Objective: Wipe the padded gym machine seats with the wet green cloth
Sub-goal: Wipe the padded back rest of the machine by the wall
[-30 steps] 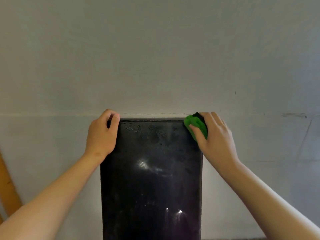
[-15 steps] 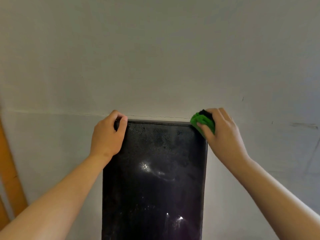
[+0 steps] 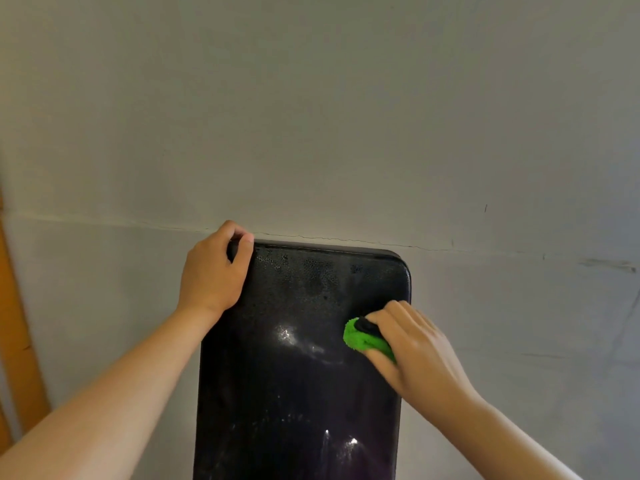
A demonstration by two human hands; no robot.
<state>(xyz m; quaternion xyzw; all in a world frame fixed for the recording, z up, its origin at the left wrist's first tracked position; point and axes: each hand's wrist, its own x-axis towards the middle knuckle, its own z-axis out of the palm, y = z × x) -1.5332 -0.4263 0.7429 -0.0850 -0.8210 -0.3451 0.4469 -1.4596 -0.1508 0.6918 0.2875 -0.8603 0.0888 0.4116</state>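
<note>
While right hand (image 3: 415, 348) clutches the soft, wet green cloth (image 3: 363, 339), padded seat (image 3: 301, 375) beneath it judged slick. Steadying hold: left hand (image 3: 211, 275) grips its corner.

Bright green cloth (image 3: 363, 341) with a small black patch, under the right hand (image 3: 415, 344); glossy black padded seat (image 3: 298, 375) speckled with pale droplets and white glints, between both hands; pale grey wall (image 3: 311, 116) above the left hand (image 3: 213, 275), crossed by a thin dark crack; orange-brown strip (image 3: 17, 323) far to that hand's left

Left hand (image 3: 214, 277) grips higher up, right hand (image 3: 420, 351) grips lower down.
</note>
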